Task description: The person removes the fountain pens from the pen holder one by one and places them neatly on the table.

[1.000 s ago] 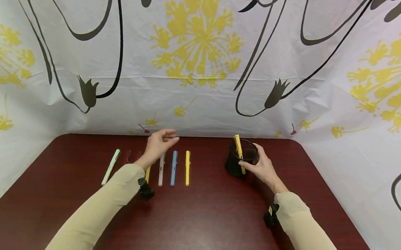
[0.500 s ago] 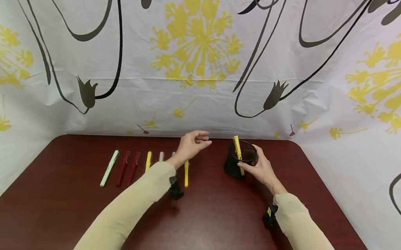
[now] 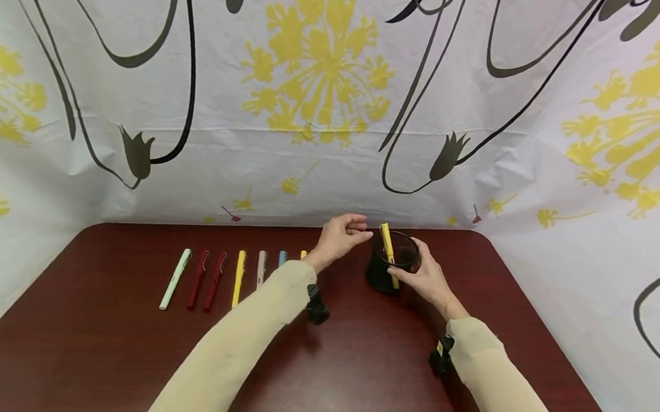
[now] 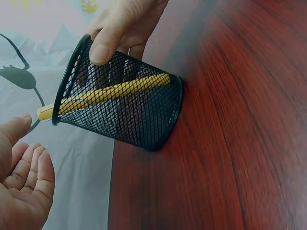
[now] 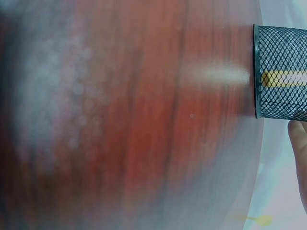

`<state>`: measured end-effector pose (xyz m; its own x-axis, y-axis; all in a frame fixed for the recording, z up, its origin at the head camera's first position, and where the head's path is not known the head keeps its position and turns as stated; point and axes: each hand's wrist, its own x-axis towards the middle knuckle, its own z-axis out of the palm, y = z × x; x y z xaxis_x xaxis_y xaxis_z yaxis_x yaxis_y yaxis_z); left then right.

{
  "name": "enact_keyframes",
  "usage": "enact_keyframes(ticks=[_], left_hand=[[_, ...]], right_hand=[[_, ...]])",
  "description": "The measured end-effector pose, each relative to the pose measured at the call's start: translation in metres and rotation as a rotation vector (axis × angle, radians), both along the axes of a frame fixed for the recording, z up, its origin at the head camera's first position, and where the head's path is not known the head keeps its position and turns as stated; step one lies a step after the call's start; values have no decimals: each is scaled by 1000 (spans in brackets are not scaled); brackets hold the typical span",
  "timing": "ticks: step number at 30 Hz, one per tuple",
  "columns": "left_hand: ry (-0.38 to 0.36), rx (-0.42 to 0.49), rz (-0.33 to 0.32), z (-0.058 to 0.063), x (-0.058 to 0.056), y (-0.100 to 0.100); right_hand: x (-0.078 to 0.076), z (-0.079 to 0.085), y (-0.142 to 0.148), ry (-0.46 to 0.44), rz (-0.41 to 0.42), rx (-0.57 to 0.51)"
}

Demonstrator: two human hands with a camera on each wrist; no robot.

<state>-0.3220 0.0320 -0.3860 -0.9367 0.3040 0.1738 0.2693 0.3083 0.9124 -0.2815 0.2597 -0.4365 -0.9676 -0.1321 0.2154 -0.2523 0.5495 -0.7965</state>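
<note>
A black mesh pen cup stands near the back of the table, and my right hand grips its right side, thumb on the front. In the left wrist view that thumb presses the mesh just below the rim. One yellow pen leans inside the cup, its top end sticking out past the rim. My left hand is just left of the cup, holding nothing, thumb and fingers apart. Its thumb tip comes close to the pen's top in the left wrist view.
To the left lies a row of pens: light green, two dark red, yellow, pale grey, blue and another yellow, the last ones partly behind my left arm. A patterned white cloth hangs behind the table.
My left hand has moved right, from over the row of pens to beside the cup. My right hand stays on the cup, and the yellow pen inside it has not moved.
</note>
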Motion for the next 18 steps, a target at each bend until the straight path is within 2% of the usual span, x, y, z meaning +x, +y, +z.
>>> enact_keyframes(ticks=[10, 13, 18], left_hand=[[-46, 73, -53, -3, -7, 18], [-52, 88, -69, -2, -8, 21], [-54, 92, -65, 1, -7, 26]], right_hand=[[1, 0, 1, 3, 7, -21], [7, 8, -3, 7, 18, -29], [3, 4, -1, 15, 12, -21]])
